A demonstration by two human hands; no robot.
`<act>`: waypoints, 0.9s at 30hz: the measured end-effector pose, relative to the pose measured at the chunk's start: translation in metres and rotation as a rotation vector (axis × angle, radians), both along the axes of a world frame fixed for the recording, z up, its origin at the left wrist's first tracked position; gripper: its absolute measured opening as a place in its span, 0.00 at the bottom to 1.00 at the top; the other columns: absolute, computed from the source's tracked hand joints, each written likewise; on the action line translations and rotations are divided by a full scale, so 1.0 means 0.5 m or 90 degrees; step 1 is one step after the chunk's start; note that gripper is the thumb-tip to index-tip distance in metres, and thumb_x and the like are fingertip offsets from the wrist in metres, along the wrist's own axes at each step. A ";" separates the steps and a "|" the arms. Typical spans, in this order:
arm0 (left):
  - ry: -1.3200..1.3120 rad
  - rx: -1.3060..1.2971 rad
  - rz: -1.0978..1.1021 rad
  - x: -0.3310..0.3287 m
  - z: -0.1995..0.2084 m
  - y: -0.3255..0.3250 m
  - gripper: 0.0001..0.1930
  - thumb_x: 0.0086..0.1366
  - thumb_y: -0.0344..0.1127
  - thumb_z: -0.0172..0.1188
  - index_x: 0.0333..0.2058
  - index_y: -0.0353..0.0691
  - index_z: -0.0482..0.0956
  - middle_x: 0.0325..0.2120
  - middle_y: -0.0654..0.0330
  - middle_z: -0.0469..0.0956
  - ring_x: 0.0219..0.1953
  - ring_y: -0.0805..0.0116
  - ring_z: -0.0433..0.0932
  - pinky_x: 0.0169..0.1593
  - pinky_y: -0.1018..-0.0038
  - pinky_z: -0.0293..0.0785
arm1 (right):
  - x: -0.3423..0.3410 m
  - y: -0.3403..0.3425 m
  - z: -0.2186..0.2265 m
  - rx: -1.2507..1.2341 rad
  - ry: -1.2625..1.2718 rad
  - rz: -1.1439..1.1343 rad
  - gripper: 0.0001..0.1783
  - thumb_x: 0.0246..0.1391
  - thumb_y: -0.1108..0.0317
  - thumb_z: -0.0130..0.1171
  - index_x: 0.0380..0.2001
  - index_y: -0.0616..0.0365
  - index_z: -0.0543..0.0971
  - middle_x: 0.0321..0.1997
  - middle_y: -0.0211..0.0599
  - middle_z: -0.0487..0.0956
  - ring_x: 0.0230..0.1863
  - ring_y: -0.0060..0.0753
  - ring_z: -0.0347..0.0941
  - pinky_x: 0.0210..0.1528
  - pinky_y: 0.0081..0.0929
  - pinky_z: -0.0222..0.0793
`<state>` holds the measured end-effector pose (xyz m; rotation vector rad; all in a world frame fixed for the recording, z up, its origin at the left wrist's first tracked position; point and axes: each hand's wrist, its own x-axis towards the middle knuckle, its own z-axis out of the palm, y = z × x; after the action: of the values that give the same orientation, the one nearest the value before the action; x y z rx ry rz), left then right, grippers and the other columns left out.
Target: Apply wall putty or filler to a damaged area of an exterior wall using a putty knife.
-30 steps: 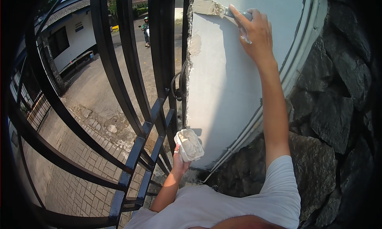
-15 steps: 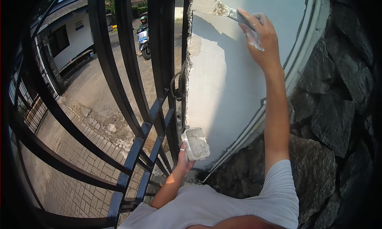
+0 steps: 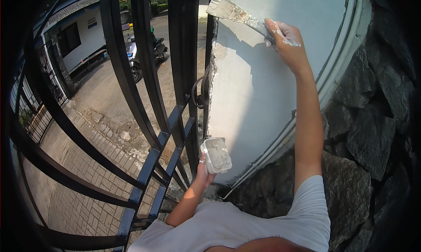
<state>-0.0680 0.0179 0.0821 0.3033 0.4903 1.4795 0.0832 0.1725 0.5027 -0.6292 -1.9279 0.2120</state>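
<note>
My right hand (image 3: pixel 286 40), smeared with white paste, is closed round the handle of a putty knife (image 3: pixel 239 14). The broad blade, coated with paste, points left and reaches the rough left edge of a white wall (image 3: pixel 237 107); whether it touches the wall there I cannot tell. Lower down, my left hand (image 3: pixel 203 173) grips a small pale plastic tub (image 3: pixel 218 156) from its left side. Greyish-white filler paste lies inside the tub, with some smeared on the rim and my fingers.
A black metal gate (image 3: pixel 144 94) stands close on the left, with a cable loop (image 3: pixel 199 94) hanging beside the wall edge. White pipes (image 3: pixel 337 55) run along the wall's right side, next to dark rough stones (image 3: pixel 368 133). Beyond the bars, a scooter (image 3: pixel 139 55) carries a person on the road.
The putty knife and my right hand have shifted slightly down, the blade now reaching past the wall's left edge. Outside, the scooter has moved left and turned. The tub stays nearly in place.
</note>
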 end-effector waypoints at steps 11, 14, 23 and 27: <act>0.016 0.000 -0.011 -0.002 -0.006 -0.004 0.35 0.72 0.62 0.35 0.67 0.42 0.56 0.62 0.53 0.66 0.63 0.53 0.68 0.64 0.57 0.66 | 0.014 0.036 0.033 0.073 0.013 -0.160 0.27 0.61 0.46 0.56 0.33 0.65 0.83 0.18 0.32 0.74 0.22 0.24 0.68 0.29 0.25 0.66; 0.016 0.003 -0.002 -0.014 -0.017 0.001 0.35 0.72 0.61 0.35 0.67 0.42 0.56 0.63 0.54 0.65 0.63 0.53 0.67 0.64 0.57 0.65 | 0.032 0.029 0.031 0.060 0.032 -0.159 0.27 0.61 0.47 0.57 0.35 0.66 0.83 0.18 0.33 0.74 0.22 0.23 0.68 0.29 0.24 0.66; 0.007 0.001 0.017 -0.036 -0.018 -0.002 0.33 0.73 0.60 0.35 0.67 0.42 0.57 0.63 0.54 0.65 0.63 0.54 0.67 0.64 0.57 0.65 | 0.029 0.027 0.006 0.007 0.047 -0.096 0.25 0.61 0.49 0.58 0.34 0.66 0.83 0.19 0.32 0.73 0.23 0.23 0.66 0.30 0.24 0.65; 0.016 -0.001 -0.004 -0.033 -0.013 0.002 0.34 0.73 0.60 0.36 0.67 0.42 0.57 0.63 0.54 0.65 0.63 0.54 0.68 0.64 0.57 0.65 | 0.009 0.033 0.009 0.099 0.056 -0.132 0.24 0.62 0.50 0.58 0.33 0.66 0.82 0.18 0.34 0.73 0.22 0.26 0.66 0.30 0.25 0.65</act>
<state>-0.0844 0.0187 0.0756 0.3231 0.5099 1.4707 0.0877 0.1888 0.5071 -0.6973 -1.7620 -0.0409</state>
